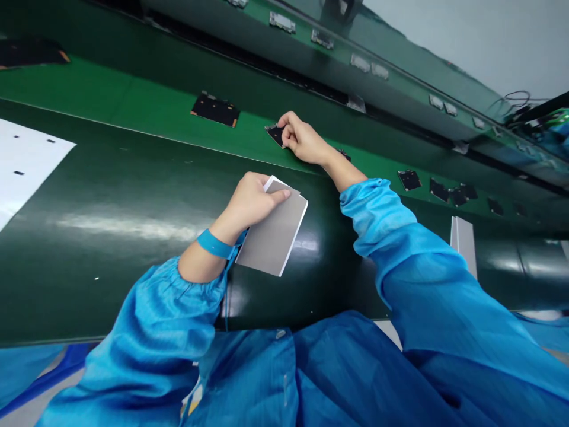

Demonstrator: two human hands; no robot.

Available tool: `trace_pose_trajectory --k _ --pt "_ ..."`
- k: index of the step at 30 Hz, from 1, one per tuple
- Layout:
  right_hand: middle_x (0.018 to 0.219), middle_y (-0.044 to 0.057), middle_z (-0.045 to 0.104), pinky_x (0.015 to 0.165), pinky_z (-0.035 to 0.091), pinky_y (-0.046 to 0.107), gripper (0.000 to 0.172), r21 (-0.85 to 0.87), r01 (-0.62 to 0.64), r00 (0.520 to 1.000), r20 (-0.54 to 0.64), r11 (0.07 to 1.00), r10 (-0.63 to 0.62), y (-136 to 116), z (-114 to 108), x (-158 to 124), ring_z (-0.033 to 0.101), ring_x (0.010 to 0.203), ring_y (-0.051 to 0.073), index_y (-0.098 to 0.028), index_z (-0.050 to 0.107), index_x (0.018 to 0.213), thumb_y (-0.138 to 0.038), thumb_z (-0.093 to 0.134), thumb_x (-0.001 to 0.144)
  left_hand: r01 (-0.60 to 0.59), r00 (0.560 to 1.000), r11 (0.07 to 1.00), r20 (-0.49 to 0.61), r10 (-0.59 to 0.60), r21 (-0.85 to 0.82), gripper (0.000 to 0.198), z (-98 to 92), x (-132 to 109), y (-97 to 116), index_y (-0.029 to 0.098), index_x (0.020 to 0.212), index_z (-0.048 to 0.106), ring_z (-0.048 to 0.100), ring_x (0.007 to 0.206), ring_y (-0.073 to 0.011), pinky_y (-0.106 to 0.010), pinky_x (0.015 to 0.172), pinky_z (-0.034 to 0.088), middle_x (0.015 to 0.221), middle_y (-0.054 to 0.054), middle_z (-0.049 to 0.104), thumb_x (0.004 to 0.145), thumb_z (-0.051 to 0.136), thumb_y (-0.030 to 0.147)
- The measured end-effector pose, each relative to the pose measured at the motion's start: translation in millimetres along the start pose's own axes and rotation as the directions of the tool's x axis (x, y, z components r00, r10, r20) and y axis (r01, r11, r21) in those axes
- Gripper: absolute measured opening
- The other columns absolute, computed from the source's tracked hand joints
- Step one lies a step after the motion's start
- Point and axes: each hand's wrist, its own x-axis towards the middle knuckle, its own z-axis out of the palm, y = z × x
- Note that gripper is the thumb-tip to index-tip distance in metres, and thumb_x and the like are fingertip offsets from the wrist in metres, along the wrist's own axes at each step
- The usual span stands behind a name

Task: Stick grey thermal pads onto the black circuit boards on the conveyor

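Note:
My left hand (255, 200) holds a flat grey sheet with white edges (272, 234) above the dark green bench, thumb on top and the other fingers underneath. A blue strap circles that wrist. Farther out, my right hand (302, 139) pinches the edge of a small black circuit board (274, 134) over the bright green conveyor strip, and my fingers cover part of it. To the left of this board, a larger black board (216, 110) with copper-coloured corners lies on the same strip.
More black boards (409, 179) lie along the strip to the right. A grey-white folded piece (464, 243) rests on the bench at right, a white sheet with dark slots (31, 160) at left. Behind the strip, a raised ledge carries several small metallic parts (282, 22).

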Motion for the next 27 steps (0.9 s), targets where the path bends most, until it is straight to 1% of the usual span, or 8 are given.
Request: trace_pose_trajectory --k 4,8,14,19,23,25,27 --pt "0.090 0.000 0.065 0.092 0.053 0.036 0.030 -0.052 0.003 1.000 0.026 0.999 -0.002 3 -4 -4 0.062 0.084 0.020 -0.025 0.043 0.117 -0.014 0.062 0.097 0.003 1.000 1.000 0.012 -0.003 0.003 0.026 1.4 0 -1 0.014 0.079 0.077 0.059 0.068 -0.0190 -0.030 0.065 0.048 0.075 -0.005 0.071 0.077 0.079 0.040" --pt "0.092 0.002 0.066 0.094 0.052 0.038 0.028 -0.103 0.018 0.998 0.057 0.995 -0.012 6 -10 -9 0.062 0.087 0.023 -0.024 0.045 0.120 -0.016 0.061 0.098 0.015 1.000 1.000 0.019 -0.015 0.011 0.026 1.2 0 -2 0.014 0.079 0.077 0.060 0.068 -0.0189 -0.030 0.065 0.048 0.077 -0.006 0.073 0.077 0.080 0.039" --pt "0.097 0.006 0.069 0.096 0.051 0.041 0.029 -0.187 0.022 0.995 0.097 0.982 -0.003 12 -15 -17 0.063 0.091 0.026 -0.022 0.046 0.127 -0.014 0.054 0.100 0.034 0.999 0.999 0.026 -0.035 0.015 0.024 2.1 0 -2 0.014 0.081 0.078 0.062 0.070 -0.0199 -0.030 0.066 0.048 0.080 -0.007 0.075 0.078 0.080 0.038" --pt "0.104 0.010 0.071 0.099 0.051 0.044 0.031 -0.287 0.026 0.992 0.126 0.958 0.011 17 -17 -23 0.066 0.097 0.029 -0.020 0.045 0.135 -0.021 0.051 0.104 0.044 0.999 0.998 0.016 -0.044 0.039 0.023 2.3 -1 -1 0.015 0.077 0.076 0.062 0.070 -0.0201 -0.031 0.066 0.050 0.077 -0.006 0.073 0.078 0.080 0.038" --pt "0.113 0.013 0.070 0.104 0.052 0.049 0.037 -0.391 0.001 0.993 0.106 0.920 0.044 17 -15 -31 0.067 0.109 0.034 -0.019 0.044 0.142 -0.027 0.052 0.107 0.043 0.999 0.998 0.015 -0.044 0.051 0.023 2.1 -3 1 0.015 0.078 0.077 0.063 0.071 -0.0207 -0.031 0.066 0.051 0.078 -0.006 0.073 0.078 0.079 0.039" --pt "0.125 0.017 0.067 0.107 0.053 0.055 0.043 -0.445 -0.046 0.994 0.066 0.895 0.084 17 -16 -36 0.065 0.121 0.039 -0.019 0.044 0.144 -0.030 0.057 0.105 0.038 0.999 0.998 0.019 -0.039 0.053 0.023 2.1 -3 2 0.015 0.080 0.078 0.063 0.071 -0.0207 -0.030 0.066 0.051 0.078 -0.006 0.073 0.078 0.079 0.038" --pt "0.140 0.021 0.060 0.110 0.053 0.059 0.053 -0.473 -0.111 0.992 0.001 0.874 0.127 18 -23 -40 0.060 0.132 0.043 -0.019 0.043 0.145 -0.035 0.067 0.099 0.030 0.999 0.998 0.020 -0.031 0.052 0.023 2.4 -3 2 0.015 0.079 0.077 0.064 0.071 -0.0206 -0.030 0.066 0.051 0.078 -0.006 0.073 0.079 0.079 0.038"
